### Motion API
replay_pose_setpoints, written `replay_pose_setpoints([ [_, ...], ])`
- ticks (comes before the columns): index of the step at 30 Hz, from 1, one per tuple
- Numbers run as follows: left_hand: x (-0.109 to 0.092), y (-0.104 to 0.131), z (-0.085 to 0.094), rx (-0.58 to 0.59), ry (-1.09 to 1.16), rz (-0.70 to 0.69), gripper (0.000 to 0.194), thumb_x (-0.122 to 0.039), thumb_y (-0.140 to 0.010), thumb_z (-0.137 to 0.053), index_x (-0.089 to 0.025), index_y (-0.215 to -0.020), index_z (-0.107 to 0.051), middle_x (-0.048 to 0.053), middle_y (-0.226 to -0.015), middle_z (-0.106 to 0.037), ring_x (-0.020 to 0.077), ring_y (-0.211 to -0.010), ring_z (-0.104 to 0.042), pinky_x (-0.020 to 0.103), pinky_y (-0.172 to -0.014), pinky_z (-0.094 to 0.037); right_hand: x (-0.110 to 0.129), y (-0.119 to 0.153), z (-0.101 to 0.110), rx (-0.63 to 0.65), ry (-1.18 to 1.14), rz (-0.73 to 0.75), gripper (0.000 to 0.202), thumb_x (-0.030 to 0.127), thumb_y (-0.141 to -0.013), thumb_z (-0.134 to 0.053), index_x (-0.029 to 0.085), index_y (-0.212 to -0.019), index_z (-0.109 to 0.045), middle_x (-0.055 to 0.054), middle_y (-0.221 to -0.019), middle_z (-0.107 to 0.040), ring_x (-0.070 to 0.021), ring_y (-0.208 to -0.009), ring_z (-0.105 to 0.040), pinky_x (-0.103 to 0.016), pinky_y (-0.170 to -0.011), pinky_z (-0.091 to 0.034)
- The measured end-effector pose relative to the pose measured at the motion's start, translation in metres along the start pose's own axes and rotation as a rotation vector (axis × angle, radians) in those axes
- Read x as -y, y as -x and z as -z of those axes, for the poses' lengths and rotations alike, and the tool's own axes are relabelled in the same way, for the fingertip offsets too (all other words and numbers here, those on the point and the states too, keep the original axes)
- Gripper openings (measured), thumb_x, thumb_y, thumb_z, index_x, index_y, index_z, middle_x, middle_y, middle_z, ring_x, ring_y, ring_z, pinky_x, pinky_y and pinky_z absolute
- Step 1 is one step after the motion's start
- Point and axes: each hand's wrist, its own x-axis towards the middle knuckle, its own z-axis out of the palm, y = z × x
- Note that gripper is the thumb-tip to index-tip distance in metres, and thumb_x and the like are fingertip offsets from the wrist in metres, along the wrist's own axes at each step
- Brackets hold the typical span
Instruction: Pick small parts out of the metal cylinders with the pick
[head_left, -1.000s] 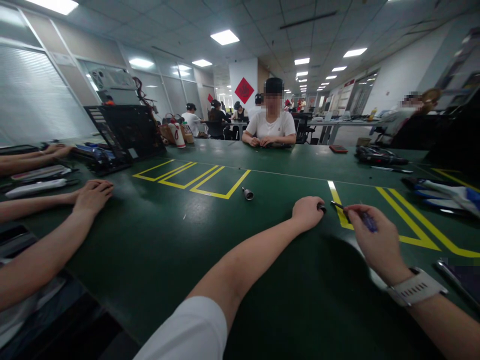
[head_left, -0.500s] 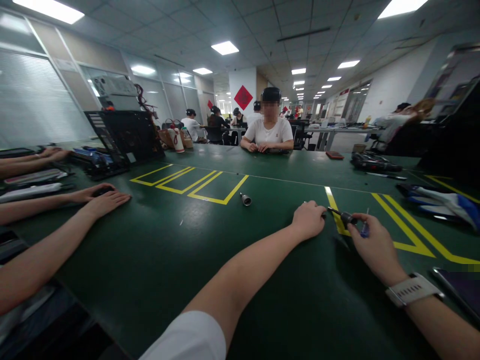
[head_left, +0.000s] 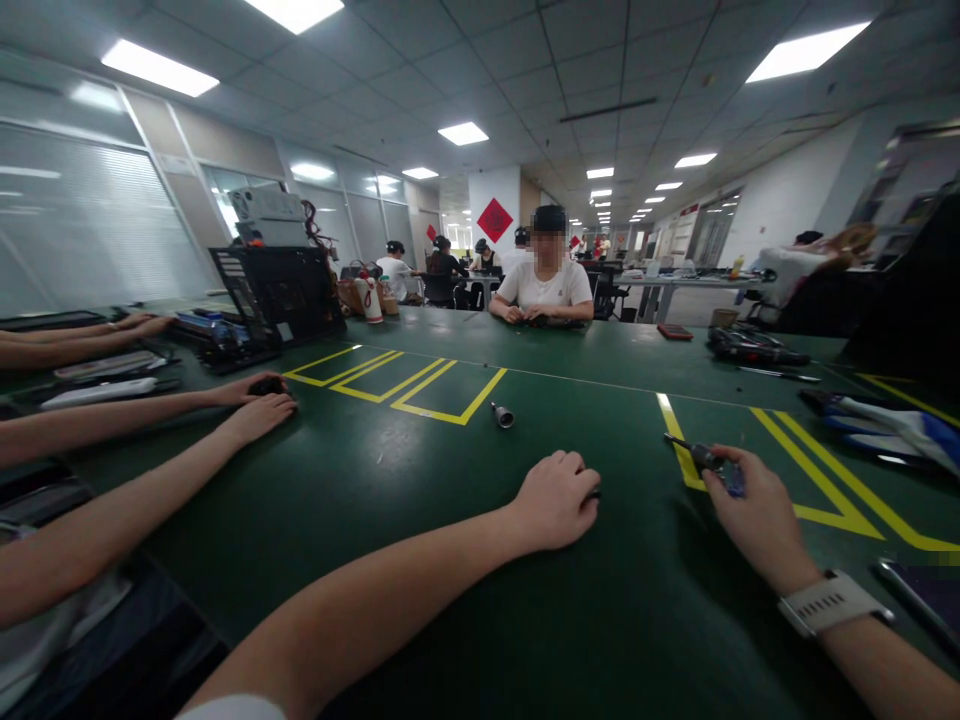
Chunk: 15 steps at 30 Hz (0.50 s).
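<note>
My left hand (head_left: 559, 502) is closed, resting low over the green table, with a sliver of something dark showing at its fingertips. What it holds is mostly hidden. To the right, my right hand (head_left: 756, 512) grips a screwdriver-like tool (head_left: 705, 457) with a thin dark shaft, a thick metal collar and a blue see-through part by the fingers. The shaft points left and away, over a yellow tape line (head_left: 679, 445). A small metal socket-like piece (head_left: 503, 415) lies on the table beyond my left hand, apart from it.
Blue-and-white gloves (head_left: 885, 428) and a black tool bundle (head_left: 757, 345) lie at the right. A phone-like dark slab (head_left: 919, 600) sits near my right wrist. At left, a neighbour's hands (head_left: 262, 410) rest on the table near an open computer case (head_left: 289, 295). Another person (head_left: 546, 285) sits opposite.
My left hand has drawn away from the tool's tip, moving left and nearer to me. The right hand keeps hold of the tool almost in place. The camera view has shifted slightly.
</note>
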Motion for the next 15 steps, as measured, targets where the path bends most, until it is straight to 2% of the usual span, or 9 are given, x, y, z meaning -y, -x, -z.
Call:
replay_pose_setpoints([
  [4,0.017,0.033,0.011,0.002,-0.029,0.065,0.023,-0.030,-0.088,-0.042,-0.020,-0.105,-0.054,0.005,-0.099,-0.053,0.0170,-0.088,-0.050,0.028,-0.074,-0.043,-0.003,0.000,-0.002,-0.018,0.009,0.010,0.043,0.039,-0.068,-0.047,0.013,-0.100,-0.058,-0.018,-0.094,-0.064,-0.0342,-0.087,-0.057,-0.045,-0.068,-0.045],
  [8,0.033,0.055,0.018,-0.024,-0.088,0.103,0.019,-0.028,-0.088,-0.041,-0.020,-0.100,-0.054,0.004,-0.096,-0.055,0.0164,-0.087,-0.051,0.029,-0.076,-0.043,-0.003,0.001,-0.004,-0.021,0.014,0.016,0.042,0.038,-0.067,-0.046,0.013,-0.098,-0.058,-0.018,-0.093,-0.064,-0.0343,-0.087,-0.058,-0.044,-0.068,-0.045],
  [11,0.042,0.062,0.020,-0.049,-0.117,0.117,0.020,-0.029,-0.088,-0.041,-0.020,-0.098,-0.055,0.004,-0.094,-0.056,0.0168,-0.085,-0.052,0.029,-0.074,-0.043,-0.002,0.002,-0.004,-0.012,0.021,0.014,0.043,0.038,-0.066,-0.046,0.013,-0.098,-0.058,-0.018,-0.093,-0.065,-0.0342,-0.086,-0.059,-0.044,-0.068,-0.045],
  [15,0.056,0.058,0.018,-0.063,-0.165,0.190,0.023,-0.030,-0.088,-0.039,-0.019,-0.096,-0.057,0.005,-0.093,-0.057,0.0179,-0.082,-0.053,0.030,-0.071,-0.044,-0.003,0.001,-0.003,-0.007,0.034,0.012,0.041,0.037,-0.066,-0.046,0.014,-0.097,-0.059,-0.017,-0.091,-0.066,-0.0334,-0.084,-0.060,-0.043,-0.066,-0.046],
])
